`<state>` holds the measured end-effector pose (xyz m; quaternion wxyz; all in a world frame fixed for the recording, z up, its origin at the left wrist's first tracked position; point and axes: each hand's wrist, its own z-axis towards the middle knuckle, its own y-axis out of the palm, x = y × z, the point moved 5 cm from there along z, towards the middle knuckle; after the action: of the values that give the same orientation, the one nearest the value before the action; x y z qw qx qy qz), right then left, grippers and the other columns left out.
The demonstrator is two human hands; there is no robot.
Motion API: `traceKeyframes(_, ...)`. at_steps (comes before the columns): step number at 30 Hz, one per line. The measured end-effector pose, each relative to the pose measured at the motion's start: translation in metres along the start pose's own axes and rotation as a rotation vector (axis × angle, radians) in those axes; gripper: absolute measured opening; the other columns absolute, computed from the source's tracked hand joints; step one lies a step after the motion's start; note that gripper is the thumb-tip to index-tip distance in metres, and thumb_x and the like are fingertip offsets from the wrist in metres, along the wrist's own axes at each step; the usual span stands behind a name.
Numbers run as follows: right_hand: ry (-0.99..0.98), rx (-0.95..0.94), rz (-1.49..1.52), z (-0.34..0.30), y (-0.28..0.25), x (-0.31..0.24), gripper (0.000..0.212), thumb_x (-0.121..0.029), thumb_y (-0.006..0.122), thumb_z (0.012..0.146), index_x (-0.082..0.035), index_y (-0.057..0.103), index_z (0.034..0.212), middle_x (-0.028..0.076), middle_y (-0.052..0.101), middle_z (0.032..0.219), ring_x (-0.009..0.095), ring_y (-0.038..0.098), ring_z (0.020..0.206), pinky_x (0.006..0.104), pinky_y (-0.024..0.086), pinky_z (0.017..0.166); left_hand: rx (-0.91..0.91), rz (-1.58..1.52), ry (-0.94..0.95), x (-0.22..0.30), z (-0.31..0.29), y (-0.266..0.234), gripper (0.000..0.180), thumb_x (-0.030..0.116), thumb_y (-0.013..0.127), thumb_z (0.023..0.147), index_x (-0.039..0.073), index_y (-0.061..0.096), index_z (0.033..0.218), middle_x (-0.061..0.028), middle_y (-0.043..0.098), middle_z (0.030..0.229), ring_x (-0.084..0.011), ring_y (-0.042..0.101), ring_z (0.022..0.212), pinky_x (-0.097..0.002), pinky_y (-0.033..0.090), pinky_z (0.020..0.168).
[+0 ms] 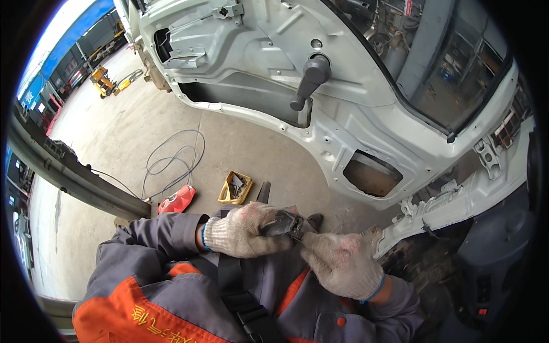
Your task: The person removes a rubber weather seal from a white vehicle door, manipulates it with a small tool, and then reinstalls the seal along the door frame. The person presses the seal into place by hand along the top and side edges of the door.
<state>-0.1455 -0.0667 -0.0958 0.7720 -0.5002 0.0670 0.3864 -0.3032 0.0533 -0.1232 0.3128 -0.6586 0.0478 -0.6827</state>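
Keep that small black angular part [279, 224] gripped in the left off-white knit-gloved hand [245, 231] and gently steady its right end with the right off-white knit-gloved hand [343, 263], bunched close, can't tell if pinching tho.

Left glove [243, 231], right glove [343, 260]: same 2 colours, off-white with blue cuff edges [203, 238], reddish smudges. Part between them [281, 223]: black. Door [366, 83]: pale greenish white; crank [317, 70]: dark grey. Jacket [143, 240]: grey, orange panels [111, 308], yellow stitching [146, 319]. Tray over there [224, 193]: yellow.
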Motion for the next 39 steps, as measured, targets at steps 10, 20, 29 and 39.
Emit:
traceKeyframes(10, -0.099, -0.176, -0.426, 0.006, -0.001, -0.010, 0.039, -0.020, 0.066, 0.086, 0.000, 0.065, 0.121, 0.007, 0.053, 0.071, 0.022, 0.059, 0.054, 0.0382, 0.048, 0.042, -0.025, -0.050, -0.084, 0.002, -0.003, -0.002, 0.028, 0.018, 0.077, 0.089, 0.000, 0.069, 0.110, -0.0158, 0.072, 0.094, -0.0278, 0.071, 0.086, -0.0382, 0.056, 0.077)
traceKeyframes(20, -0.246, -0.226, -0.651, 0.008, -0.002, -0.014, 0.044, -0.025, 0.065, 0.082, -0.002, 0.069, 0.119, 0.005, 0.052, 0.071, 0.019, 0.059, 0.057, 0.0374, 0.044, 0.040, -0.040, -0.052, 0.012, -0.001, -0.003, 0.000, 0.032, 0.019, 0.078, 0.087, 0.000, 0.068, 0.112, -0.0172, 0.072, 0.094, -0.0292, 0.071, 0.083, -0.0391, 0.055, 0.074)
traceKeyframes(29, -0.313, -0.207, -0.669, 0.009, -0.008, -0.019, 0.038, -0.024, 0.066, 0.080, -0.003, 0.071, 0.111, 0.004, 0.050, 0.069, 0.017, 0.053, 0.050, 0.0344, 0.041, 0.037, -0.154, -0.066, 0.030, 0.008, 0.003, -0.001, 0.023, 0.014, 0.081, 0.089, 0.000, 0.071, 0.104, -0.0145, 0.072, 0.095, -0.0295, 0.071, 0.087, -0.0382, 0.057, 0.076)
traceKeyframes(39, -0.422, -0.214, -0.656, 0.013, -0.010, -0.007, 0.032, -0.022, 0.069, 0.077, -0.001, 0.072, 0.101, 0.007, 0.055, 0.071, 0.017, 0.055, 0.053, 0.0324, 0.039, 0.037, -0.179, -0.105, -0.018, 0.003, 0.009, -0.002, 0.020, 0.015, 0.081, 0.090, 0.002, 0.071, 0.101, -0.0120, 0.071, 0.092, -0.0257, 0.070, 0.082, -0.0359, 0.056, 0.073)
